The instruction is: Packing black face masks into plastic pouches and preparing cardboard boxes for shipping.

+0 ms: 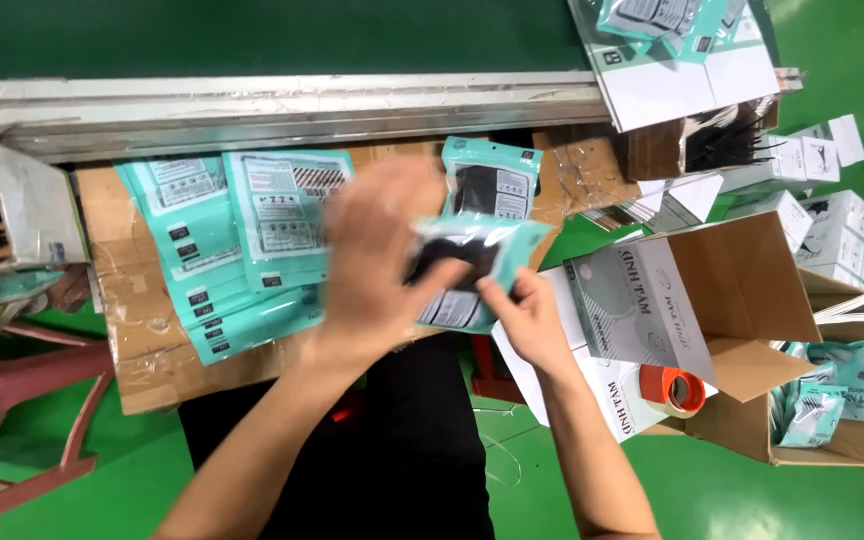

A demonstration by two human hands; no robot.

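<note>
pouches (pixel 237 240) fanned on cardboard sheet (pixel 137 340) at left, open box (pixel 742 300) right — tape roll (pixel 674 390) beside it

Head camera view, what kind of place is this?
Likely a factory packing station: stacks of teal pouches lie on cardboard beside a conveyor belt, open cartons stand on the green floor, and both hands hold one teal pouch.

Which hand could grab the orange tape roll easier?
Probably the right hand. It pinches the teal pouch on the side nearer the orange tape roll. The left hand is farther off, spread over the pouch.
</note>
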